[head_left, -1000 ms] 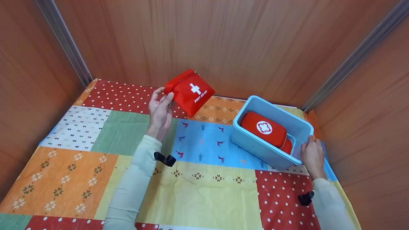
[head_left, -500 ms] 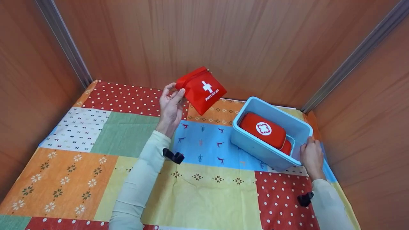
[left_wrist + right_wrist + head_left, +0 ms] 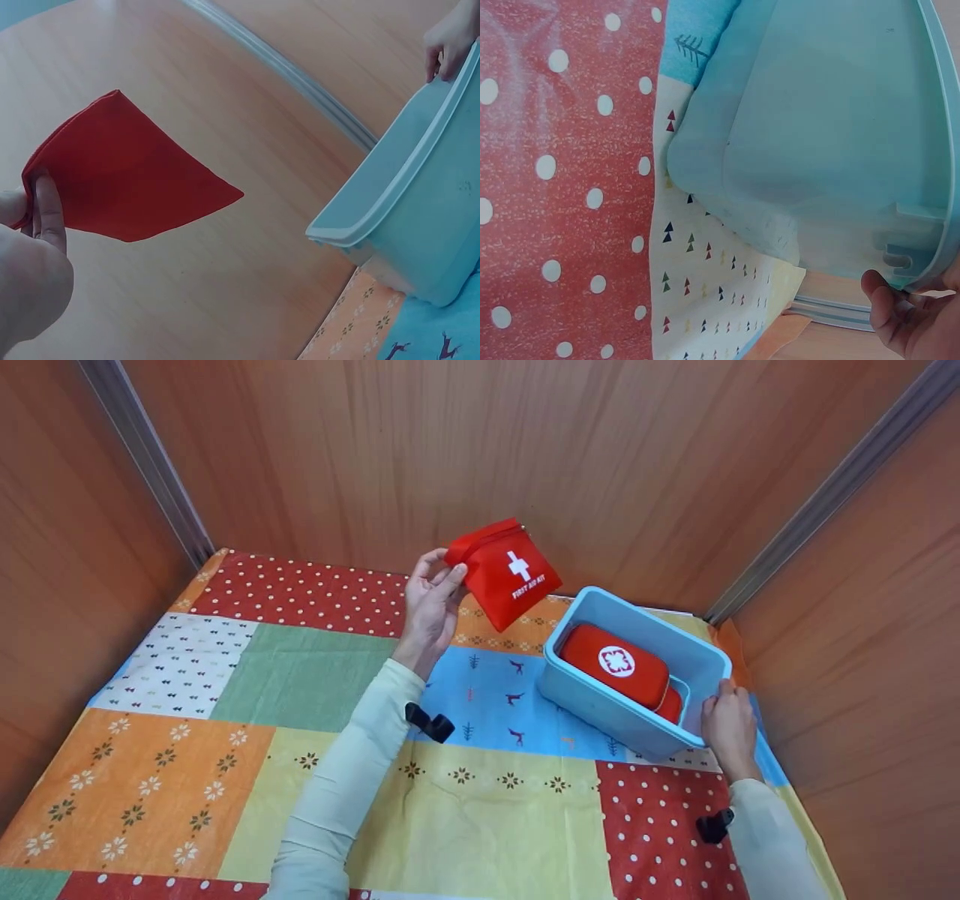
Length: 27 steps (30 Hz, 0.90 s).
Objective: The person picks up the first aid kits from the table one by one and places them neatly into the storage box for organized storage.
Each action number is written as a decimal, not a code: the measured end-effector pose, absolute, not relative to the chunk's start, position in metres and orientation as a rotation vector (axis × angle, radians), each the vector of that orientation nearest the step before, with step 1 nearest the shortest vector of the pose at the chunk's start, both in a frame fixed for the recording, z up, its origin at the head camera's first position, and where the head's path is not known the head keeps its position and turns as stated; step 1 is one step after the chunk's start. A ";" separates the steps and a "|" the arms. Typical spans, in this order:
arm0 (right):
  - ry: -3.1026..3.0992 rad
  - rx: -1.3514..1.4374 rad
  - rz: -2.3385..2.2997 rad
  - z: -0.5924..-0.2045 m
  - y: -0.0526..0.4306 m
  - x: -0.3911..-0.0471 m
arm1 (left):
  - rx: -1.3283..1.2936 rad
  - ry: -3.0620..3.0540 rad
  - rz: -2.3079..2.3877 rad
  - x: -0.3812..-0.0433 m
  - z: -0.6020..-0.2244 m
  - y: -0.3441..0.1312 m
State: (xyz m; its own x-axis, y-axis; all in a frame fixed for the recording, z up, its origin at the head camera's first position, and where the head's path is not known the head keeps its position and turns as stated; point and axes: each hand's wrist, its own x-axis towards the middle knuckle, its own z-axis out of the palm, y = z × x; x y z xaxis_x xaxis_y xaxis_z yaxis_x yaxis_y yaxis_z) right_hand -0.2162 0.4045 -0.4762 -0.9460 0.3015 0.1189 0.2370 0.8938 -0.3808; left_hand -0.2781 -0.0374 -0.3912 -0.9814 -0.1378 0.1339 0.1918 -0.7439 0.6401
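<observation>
Thumb and fingers of my left hand (image 3: 433,604) pinch one corner of a red first aid pouch (image 3: 510,574), held in the air left of the bin. The pouch has a white cross and "FIRST AID KIT" print facing the head view; the left wrist view shows its plain red back (image 3: 139,176). My right hand (image 3: 731,727) grips the near right rim of a light blue plastic bin (image 3: 600,701), fingers curled over the edge. Inside the bin lies a red zip case (image 3: 585,649) with a round white emblem, and another red item (image 3: 673,705) is partly hidden beneath it.
The bin stands on a patchwork-print tablecloth (image 3: 465,817), close to the wood-grain back wall (image 3: 450,450). Similar side panels (image 3: 885,660) rise at left and right, with metal strips (image 3: 817,499) at the corners.
My left hand has carried the red pouch to the right, closer to the bin. My right hand keeps its grip on the rim, and the bin stays nearly in place.
</observation>
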 end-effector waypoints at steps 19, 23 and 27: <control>-2.902 -0.420 0.560 -0.475 0.404 -0.216 | -0.198 -1.135 -2.953 -0.281 -0.390 0.003; -2.891 -0.400 0.544 -0.476 0.405 -0.215 | -0.212 -1.178 -2.988 -0.282 -0.392 0.010; -2.871 -0.379 0.555 -0.477 0.405 -0.215 | -0.227 -1.247 -2.997 -0.282 -0.395 0.016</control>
State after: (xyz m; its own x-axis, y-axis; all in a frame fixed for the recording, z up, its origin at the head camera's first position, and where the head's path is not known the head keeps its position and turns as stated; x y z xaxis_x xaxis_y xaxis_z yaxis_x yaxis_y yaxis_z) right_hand -0.2147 0.4050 -0.4772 -0.9487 0.2841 0.1387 0.2119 0.8970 -0.3879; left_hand -0.2821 0.0164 -0.3951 -0.9840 0.1565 0.0852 -0.0499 -0.7009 0.7115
